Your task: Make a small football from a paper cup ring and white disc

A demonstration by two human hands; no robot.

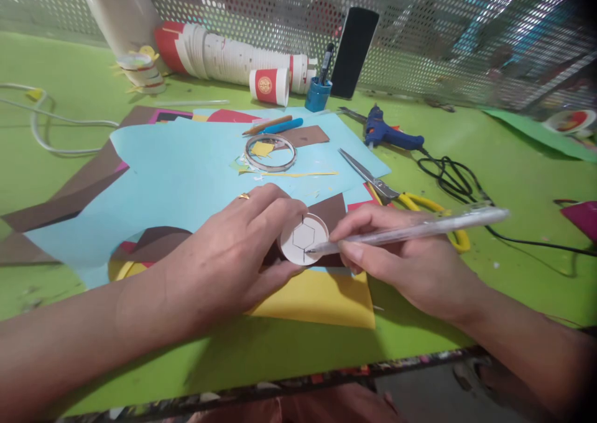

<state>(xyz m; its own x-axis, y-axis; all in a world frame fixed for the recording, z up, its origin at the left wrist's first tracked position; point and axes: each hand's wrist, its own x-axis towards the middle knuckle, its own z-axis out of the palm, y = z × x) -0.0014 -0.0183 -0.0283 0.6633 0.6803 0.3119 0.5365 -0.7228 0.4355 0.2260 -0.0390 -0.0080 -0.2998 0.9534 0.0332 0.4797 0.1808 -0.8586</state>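
My left hand (247, 242) is closed around a small white paper cup (295, 239), whose round base faces up. A hexagon is drawn on that base, with short dark lines running out from its top and bottom corners. Between the fingers of my right hand (396, 255) is a clear pen (429, 227), its tip at the lower line on the base. Beneath the cup lie brown paper (329, 214) and a yellow sheet (321, 298).
Scissors (377, 183) with yellow handles and a blue glue gun (392, 130) with a black cord lie right. Behind are a tape ring (270, 153), stacked cups (233, 55), a blue pot (318, 94) and an upright phone (354, 53). Light-blue paper (153, 174) spreads left on the green table (261, 361).
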